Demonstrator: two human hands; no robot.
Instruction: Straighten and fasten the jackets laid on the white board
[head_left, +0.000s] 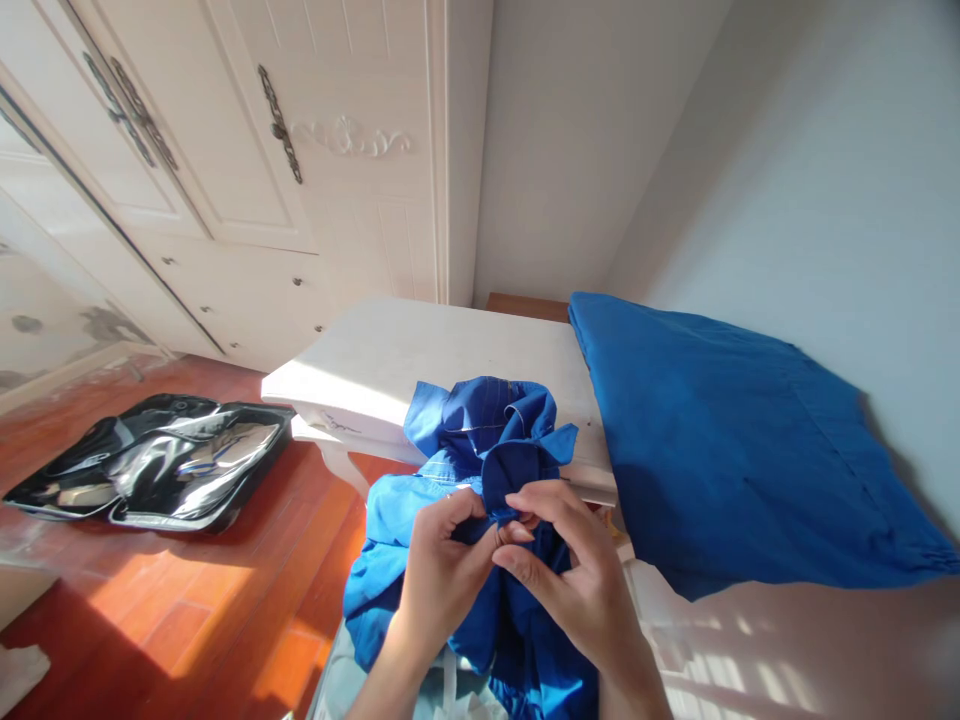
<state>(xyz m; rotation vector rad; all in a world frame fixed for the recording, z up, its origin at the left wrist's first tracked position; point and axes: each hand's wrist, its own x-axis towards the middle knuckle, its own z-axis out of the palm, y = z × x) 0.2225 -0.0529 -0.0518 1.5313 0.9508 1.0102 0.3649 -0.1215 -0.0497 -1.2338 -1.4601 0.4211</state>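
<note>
A crumpled blue garment with pale stitching and collar-like flaps hangs at the front of a white table, its upper part resting on the tabletop. My left hand pinches a dark blue flap of it between thumb and fingers. Close against it, my right hand grips the same flap with its fingertips. The two hands nearly touch at the flap's lower edge. Whatever small detail lies between the fingertips is hidden. Lower folds of the garment drop below and between my wrists.
The white table stands before a white wardrobe. A larger folded blue cloth lies to the right by the wall. On the reddish wood floor at left, an open black suitcase holds items. Pale fabric shows below the garment.
</note>
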